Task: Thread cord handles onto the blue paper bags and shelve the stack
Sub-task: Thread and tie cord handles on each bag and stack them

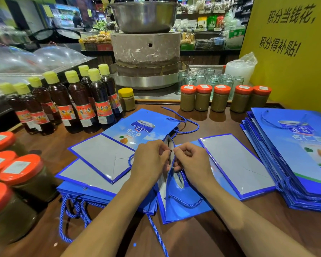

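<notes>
At the middle of a wooden counter (193,238), a person's left hand (150,160) pinches the dark tip of a blue cord (171,150) between curled thumb and forefinger. The right hand (191,158), fingers also curled, grips the top edge of a blue paper bag (185,206) held partly open on its side. Flat bags lie fanned under and beside it, and a finished stack (289,164) fills the counter's right edge. Loose cords (70,219) trail off the left pile toward the near edge, where bare wood shows between the forearms. Brown bottles (82,108) and orange-lidded jars (220,99) line the far edge, with more jars (20,173) crowding the left edge. Behind stand a stone mill (146,51), drinking glasses (211,80), a yellow sign (289,43) and shop shelves.
</notes>
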